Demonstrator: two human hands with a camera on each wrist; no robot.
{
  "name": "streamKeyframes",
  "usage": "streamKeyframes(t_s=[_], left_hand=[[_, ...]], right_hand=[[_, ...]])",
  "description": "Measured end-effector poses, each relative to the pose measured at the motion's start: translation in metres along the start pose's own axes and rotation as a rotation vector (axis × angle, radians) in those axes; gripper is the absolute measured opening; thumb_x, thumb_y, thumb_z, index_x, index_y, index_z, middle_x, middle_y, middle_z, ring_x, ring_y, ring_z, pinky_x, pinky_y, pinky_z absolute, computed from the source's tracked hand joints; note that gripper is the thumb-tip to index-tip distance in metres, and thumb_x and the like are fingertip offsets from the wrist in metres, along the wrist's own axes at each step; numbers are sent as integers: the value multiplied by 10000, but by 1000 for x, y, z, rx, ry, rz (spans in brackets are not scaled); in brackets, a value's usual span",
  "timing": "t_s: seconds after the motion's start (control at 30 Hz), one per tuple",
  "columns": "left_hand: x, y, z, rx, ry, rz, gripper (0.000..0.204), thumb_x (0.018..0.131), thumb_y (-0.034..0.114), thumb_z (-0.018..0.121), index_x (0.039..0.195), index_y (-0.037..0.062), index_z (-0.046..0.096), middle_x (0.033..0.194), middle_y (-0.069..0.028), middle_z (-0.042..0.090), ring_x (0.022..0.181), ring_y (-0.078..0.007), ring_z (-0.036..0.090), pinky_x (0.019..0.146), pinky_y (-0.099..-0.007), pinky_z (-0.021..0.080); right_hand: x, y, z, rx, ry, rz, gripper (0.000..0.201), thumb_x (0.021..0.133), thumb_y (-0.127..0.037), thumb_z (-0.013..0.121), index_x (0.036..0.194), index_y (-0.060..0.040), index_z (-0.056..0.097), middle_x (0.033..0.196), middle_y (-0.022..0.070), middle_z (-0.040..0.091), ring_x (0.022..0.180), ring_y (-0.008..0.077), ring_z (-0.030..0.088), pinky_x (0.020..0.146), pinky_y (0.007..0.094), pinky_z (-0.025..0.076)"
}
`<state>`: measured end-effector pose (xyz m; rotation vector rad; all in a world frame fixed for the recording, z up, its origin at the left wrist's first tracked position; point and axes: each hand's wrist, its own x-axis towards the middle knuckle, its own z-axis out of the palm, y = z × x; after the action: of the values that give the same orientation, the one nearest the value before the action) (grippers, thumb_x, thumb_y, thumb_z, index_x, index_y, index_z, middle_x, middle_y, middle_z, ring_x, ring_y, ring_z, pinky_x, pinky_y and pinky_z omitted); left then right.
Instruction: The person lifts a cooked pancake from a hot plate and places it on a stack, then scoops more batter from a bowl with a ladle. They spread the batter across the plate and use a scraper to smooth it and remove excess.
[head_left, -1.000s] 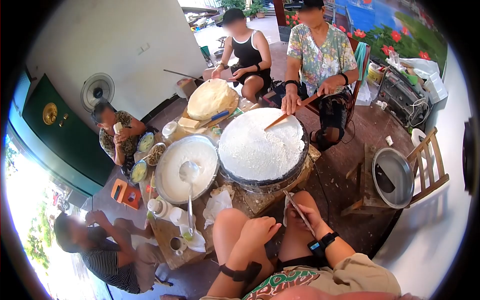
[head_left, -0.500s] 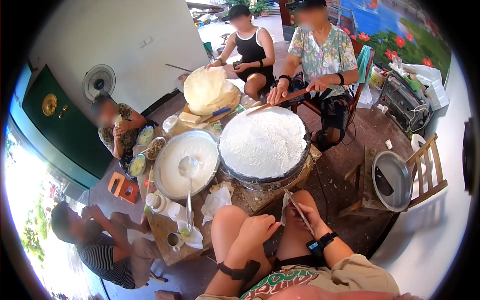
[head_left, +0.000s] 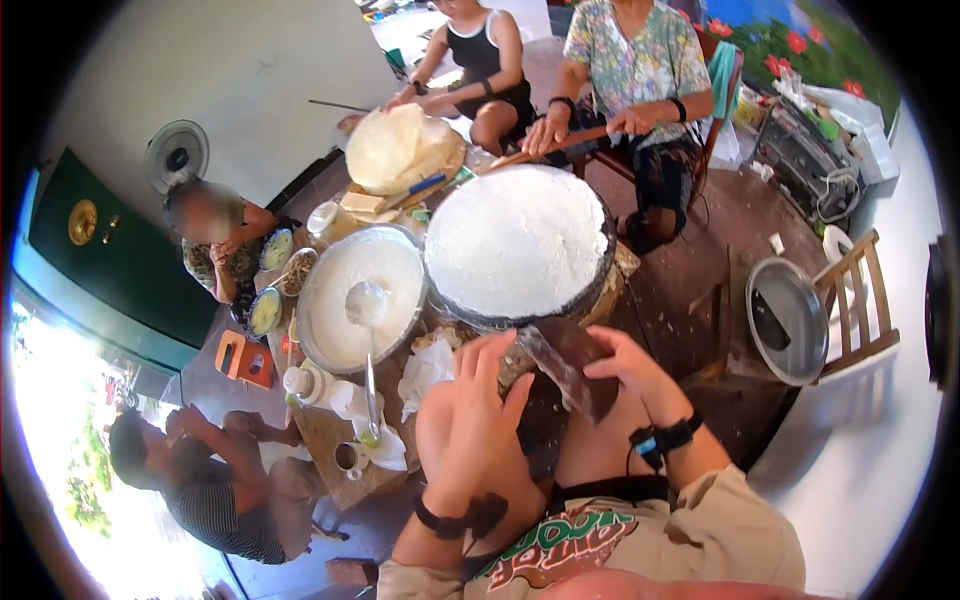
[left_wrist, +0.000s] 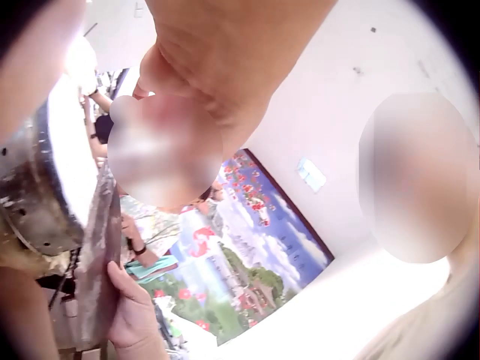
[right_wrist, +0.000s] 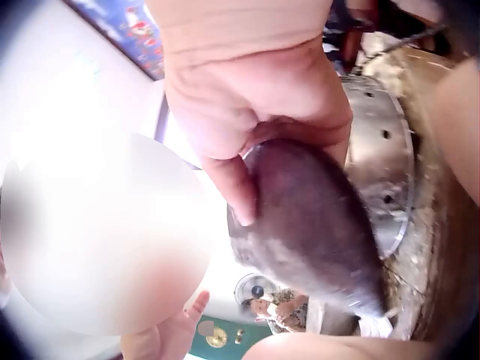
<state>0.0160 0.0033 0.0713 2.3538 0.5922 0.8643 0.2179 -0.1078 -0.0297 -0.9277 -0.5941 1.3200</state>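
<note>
- Hands above the lap: the right hand (head_left: 645, 375) grips a dark, flat piece (head_left: 575, 375) by one side, seemingly leaving its pale-smeared edge clear.
- Left hand (head_left: 480, 400) open, beside that edge; whether they touch cannot be told.
- Just beyond, a white-coated round plate (head_left: 500, 322).
- Ladle (head_left: 371, 385) in a basin (head_left: 310, 340), handle outward, likely for easy reach.

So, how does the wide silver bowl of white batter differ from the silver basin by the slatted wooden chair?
The silver bowl holds white batter and a metal ladle; the silver basin holds a dark flat piece. The bowl stands on the wooden table, the basin apart from it. Both are round, metallic.
</note>
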Motion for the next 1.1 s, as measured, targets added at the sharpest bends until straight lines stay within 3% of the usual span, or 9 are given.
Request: streamKeyframes(t_s=[0.13, 0.17, 0.23, 0.27, 0.4, 0.67, 0.77, 0.97, 1.1], left_hand=[[45, 6, 12, 229, -76, 211, 343, 719, 53, 666, 1042, 26, 552, 1008, -157, 571, 974, -354, 519, 865, -438, 406], [56, -2, 18, 181, -114, 179, 315, 724, 48, 656, 1024, 31, 560, 975, -156, 576, 949, -355, 530, 842, -439, 412], [78, -28, 29, 91, -194, 118, 260, 735, 39, 637, 987, 40, 576, 911, -154, 588, 898, -355, 550, 797, -441, 424], [89, -34, 31, 65, -108, 113, 181, 744, 18, 610, 920, 51, 584, 833, -148, 584, 823, -367, 561, 721, -445, 435], [138, -51, 29, 176, -56, 60, 122, 751, 6, 600, 858, 48, 560, 825, -144, 573, 812, -367, 563, 682, -443, 446], [203, -147, 78, 404, 8, 117, 212, 741, -23, 602, 923, 41, 515, 869, -158, 600, 837, -371, 578, 698, -441, 447], [218, -164, 87, 452, -72, 75, 112, 799, -3, 495, 901, 42, 510, 893, -150, 595, 879, -344, 573, 730, -440, 456], [220, -196, 105, 538, -109, 203, 120, 751, -9, 523, 841, 59, 565, 846, -105, 580, 856, -306, 566, 718, -405, 473], [201, -178, 107, 520, -127, 258, 117, 730, -1, 537, 813, 74, 573, 814, -84, 566, 840, -281, 568, 686, -386, 484]], right_hand=[[30, -54, 9, -815, 21, -201, 306, 684, -32, 694, 978, 6, 621, 834, 31, 640, 758, 96, 575, 729, 257, 468], [33, -81, 27, -1028, 51, -131, 308, 672, -30, 699, 973, -15, 634, 839, 78, 651, 765, 121, 599, 726, 261, 468], [60, -86, 20, -1330, 40, -506, 254, 656, -52, 724, 901, -62, 658, 808, 123, 638, 782, 269, 617, 711, 346, 477], [74, -91, 16, -1413, 69, -642, 220, 661, -66, 723, 872, -79, 660, 785, 117, 628, 789, 301, 599, 717, 380, 475], [130, -115, -9, -1526, 69, -783, 178, 711, -64, 677, 885, -74, 640, 820, 118, 632, 807, 317, 596, 740, 401, 471], [231, -112, -51, -1751, 87, -703, 177, 762, -13, 534, 908, -57, 622, 845, 151, 637, 870, 319, 618, 763, 402, 477], [258, -106, -64, -1820, 84, -741, 136, 777, -48, 492, 848, -43, 607, 852, 175, 639, 879, 331, 625, 759, 408, 480], [261, -89, -69, -1863, 128, -772, 109, 764, -54, 513, 814, -59, 610, 829, 142, 646, 839, 311, 635, 753, 389, 500], [231, -83, -66, -1974, 162, -706, 89, 751, -50, 524, 788, -60, 605, 813, 119, 641, 816, 286, 639, 730, 370, 512]])
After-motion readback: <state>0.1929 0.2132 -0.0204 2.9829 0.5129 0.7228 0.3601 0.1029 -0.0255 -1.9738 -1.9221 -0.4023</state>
